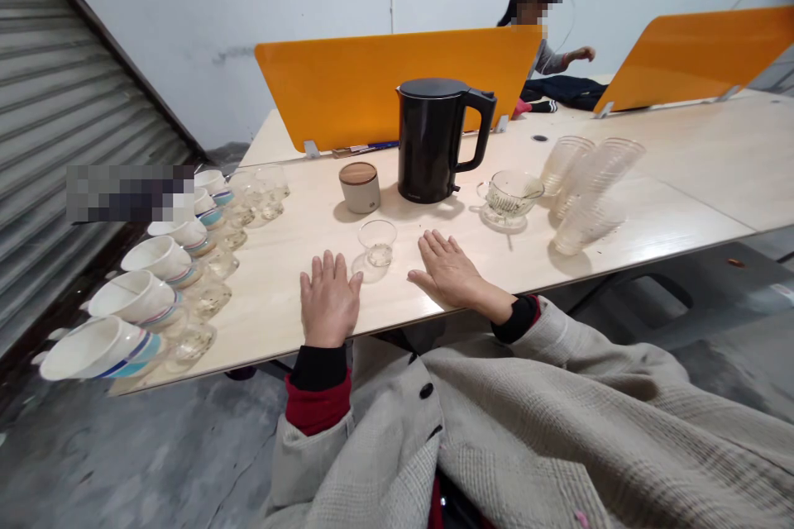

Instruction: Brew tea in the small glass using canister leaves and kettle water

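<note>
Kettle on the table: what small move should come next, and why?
Probably, the right hand should reach for the kettle: its handle points right, that hand is empty, and the clear cup nearby seems to hold only dark bits.

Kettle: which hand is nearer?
Right. The right hand lies palm down in front of the kettle, slightly to its right; the left hand lies palm down farther off, to the kettle's front left.
</note>
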A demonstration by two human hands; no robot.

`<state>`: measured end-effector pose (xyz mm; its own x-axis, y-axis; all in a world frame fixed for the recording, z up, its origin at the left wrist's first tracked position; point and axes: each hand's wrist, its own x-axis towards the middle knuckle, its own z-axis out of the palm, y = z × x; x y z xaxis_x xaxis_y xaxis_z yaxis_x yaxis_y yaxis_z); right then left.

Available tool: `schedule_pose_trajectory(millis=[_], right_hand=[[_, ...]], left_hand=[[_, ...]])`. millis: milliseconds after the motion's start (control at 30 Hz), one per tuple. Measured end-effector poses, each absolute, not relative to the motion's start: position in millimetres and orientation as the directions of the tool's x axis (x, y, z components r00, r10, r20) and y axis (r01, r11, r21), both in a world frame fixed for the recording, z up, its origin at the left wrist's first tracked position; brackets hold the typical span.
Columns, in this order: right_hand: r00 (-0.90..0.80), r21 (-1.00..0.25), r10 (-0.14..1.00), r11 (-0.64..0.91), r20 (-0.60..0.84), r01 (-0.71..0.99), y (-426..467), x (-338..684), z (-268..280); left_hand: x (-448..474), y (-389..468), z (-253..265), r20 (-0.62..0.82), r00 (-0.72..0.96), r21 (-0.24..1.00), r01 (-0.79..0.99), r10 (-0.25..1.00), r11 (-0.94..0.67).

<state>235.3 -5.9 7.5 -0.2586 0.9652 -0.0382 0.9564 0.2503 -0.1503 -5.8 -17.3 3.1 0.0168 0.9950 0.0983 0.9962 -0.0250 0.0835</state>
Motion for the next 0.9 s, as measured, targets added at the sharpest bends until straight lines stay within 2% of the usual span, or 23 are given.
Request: schedule_pose_trajectory(millis=[900], right_hand=[[-0.261,-0.128,0.965,0.255,-0.03,0.958,-2.6,235.9,2.3]], left_hand=[[-7.2,-16.4,0.2,0.112,0.025,0.082,0.996,0.993,-0.034]])
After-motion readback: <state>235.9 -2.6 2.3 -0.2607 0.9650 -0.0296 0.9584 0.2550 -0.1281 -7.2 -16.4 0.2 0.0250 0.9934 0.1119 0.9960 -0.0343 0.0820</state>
